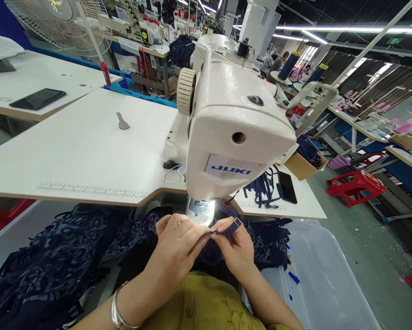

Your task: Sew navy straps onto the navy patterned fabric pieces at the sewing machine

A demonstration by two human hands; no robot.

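Observation:
Both hands meet just in front of the lit needle area of a white sewing machine [240,119]. My left hand [180,238] is closed, its fingertips pinching one end of a navy strap [228,229]. Opposite it, my right hand [238,247] pinches the same strap between thumb and forefinger. A small metal slider [238,222] sits on the strap by my right forefinger. Dark blue patterned lace fabric [54,261] lies heaped below the table at left, and more fabric [267,243] hangs to the right. The fingers partly cover the strap's end.
Right of the machine, cut navy straps [262,188] and a phone [287,187] lie on the white table [89,137]. A grey metal piece [122,121] rests left. A clear plastic bin [326,275] stands at lower right, a red stool [357,187] beyond it.

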